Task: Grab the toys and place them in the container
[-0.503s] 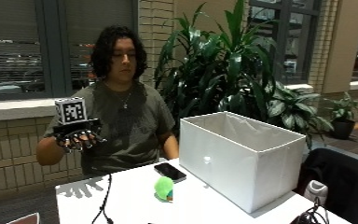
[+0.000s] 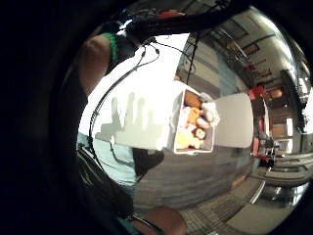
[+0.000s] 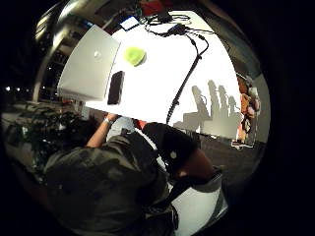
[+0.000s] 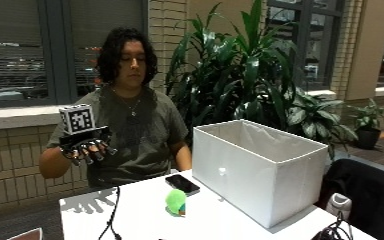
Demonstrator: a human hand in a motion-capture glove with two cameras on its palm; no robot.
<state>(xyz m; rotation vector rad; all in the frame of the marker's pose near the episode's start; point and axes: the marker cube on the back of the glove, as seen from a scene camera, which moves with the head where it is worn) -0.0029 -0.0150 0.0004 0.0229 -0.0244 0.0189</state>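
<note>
A green soft toy (image 4: 175, 201) lies on the white table (image 4: 145, 220), just left of the tall white container (image 4: 258, 167), which stands open at the top. My gloved right hand (image 4: 85, 147) is raised well above the table's left part, fingers spread and pointing down, holding nothing. It is far from the toy. The thumb side palm view looks down on the green toy (image 3: 134, 55) beside the container (image 3: 88, 69). Past the table's end sits a small white bin (image 2: 193, 147) holding several plush toys (image 2: 195, 120), also visible as the bin (image 3: 246, 132) in the thumb side view.
A black phone (image 4: 182, 184) lies between the toy and the person's side of the table. A black cable (image 4: 112, 215) runs across the table's left part. A dark bag (image 4: 372, 195) and a large plant (image 4: 245, 75) stand behind and right of the container.
</note>
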